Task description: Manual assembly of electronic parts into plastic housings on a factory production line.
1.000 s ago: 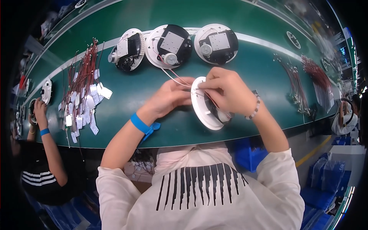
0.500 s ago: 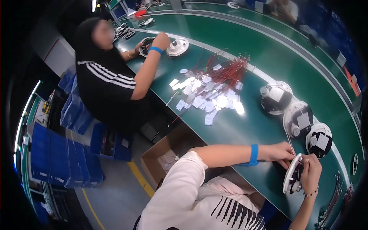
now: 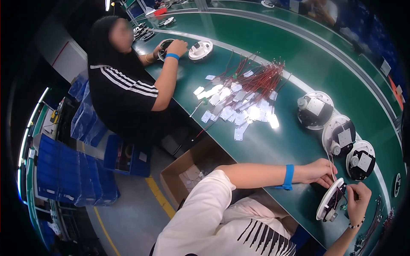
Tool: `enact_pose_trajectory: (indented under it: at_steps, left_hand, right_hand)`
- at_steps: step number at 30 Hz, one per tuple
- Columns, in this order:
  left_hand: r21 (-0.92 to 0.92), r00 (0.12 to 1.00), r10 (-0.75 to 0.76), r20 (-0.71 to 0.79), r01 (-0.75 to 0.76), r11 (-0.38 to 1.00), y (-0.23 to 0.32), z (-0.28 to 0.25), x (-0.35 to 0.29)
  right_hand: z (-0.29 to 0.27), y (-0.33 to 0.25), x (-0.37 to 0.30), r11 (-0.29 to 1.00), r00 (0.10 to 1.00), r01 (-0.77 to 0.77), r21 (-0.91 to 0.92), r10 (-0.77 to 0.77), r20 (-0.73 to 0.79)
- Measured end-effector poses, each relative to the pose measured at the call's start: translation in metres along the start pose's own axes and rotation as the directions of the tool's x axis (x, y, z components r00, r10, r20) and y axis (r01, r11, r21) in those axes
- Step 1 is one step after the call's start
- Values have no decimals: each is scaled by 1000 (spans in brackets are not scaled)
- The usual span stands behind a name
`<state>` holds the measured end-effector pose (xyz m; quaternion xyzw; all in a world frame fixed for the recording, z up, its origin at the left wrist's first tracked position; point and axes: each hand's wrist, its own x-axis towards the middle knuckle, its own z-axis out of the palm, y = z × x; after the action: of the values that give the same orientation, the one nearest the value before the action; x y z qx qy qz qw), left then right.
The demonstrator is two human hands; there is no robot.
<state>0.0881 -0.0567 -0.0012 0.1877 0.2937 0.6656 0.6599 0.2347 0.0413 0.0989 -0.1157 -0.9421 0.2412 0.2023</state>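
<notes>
A round white housing stands tilted on edge over the near right of the workbench. Its black inner side, with thin wires and a small green part, faces right. My left hand is closed at the housing's top edge, its fingers around a thin pale cable that runs up toward the round units behind. To the right of the housing, my right hand has its fingers pinched together beside the wires. What it holds, if anything, is too small to make out.
Three round white-and-black units line the bench on the right. A pile of white plates with red wires lies mid-bench. A co-worker handles a round part at far left. A cardboard box stands below the bench edge; blue crates are left.
My right hand has drawn back from the housing, down and to the right, with fingers pinched. The left hand stays by the cable. The co-worker's hands have shifted slightly.
</notes>
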Motion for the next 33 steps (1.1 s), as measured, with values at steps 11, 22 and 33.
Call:
enact_pose_trajectory:
  at_steps: [11, 22, 33]
  left_hand:
    - [8, 998, 19, 63, -20, 1000, -9, 9, 4]
    - [172, 1000, -29, -10, 30, 985, 8, 6, -2]
    - [197, 999, -41, -20, 44, 979, 5, 5, -8]
  right_hand:
    - [10, -9, -5, 991, 995, 94, -100, -89, 51]
    - [4, 21, 2, 991, 992, 122, -52, -120, 41]
    - [9, 18, -5, 989, 984, 121, -83, -109, 140]
